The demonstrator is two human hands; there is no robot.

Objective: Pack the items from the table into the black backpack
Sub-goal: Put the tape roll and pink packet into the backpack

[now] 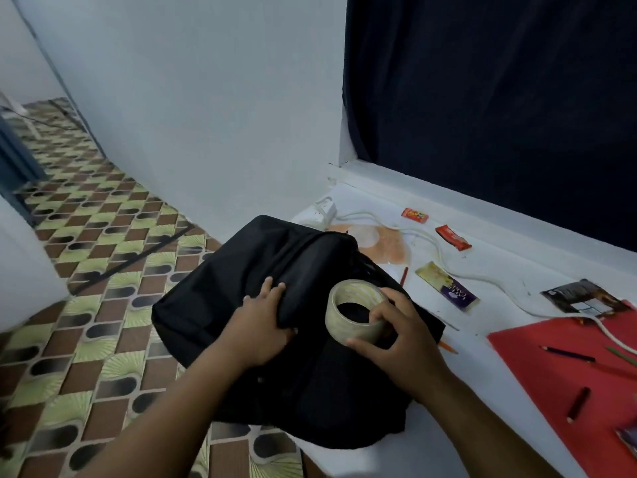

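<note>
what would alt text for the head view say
A person's right hand holds a roll of clear tape over a black backpack that the left hand grips; snack packets, pencils and a red folder lie on the white table.

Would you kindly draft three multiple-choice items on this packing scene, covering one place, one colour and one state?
1. Where is the tape roll?
A. On the red folder
B. Over the black backpack, in the right hand
C. On the floor

2. What colour is the folder on the table?
A. Red
B. Green
C. White

3. What is the left hand doing?
A. Hanging idle
B. Holding a pencil
C. Gripping the backpack's fabric

Answers: 1 B, the right hand pinches the roll above the black backpack; 2 A, it is plainly red; 3 C, its fingers curl round a fold of fabric.
</note>
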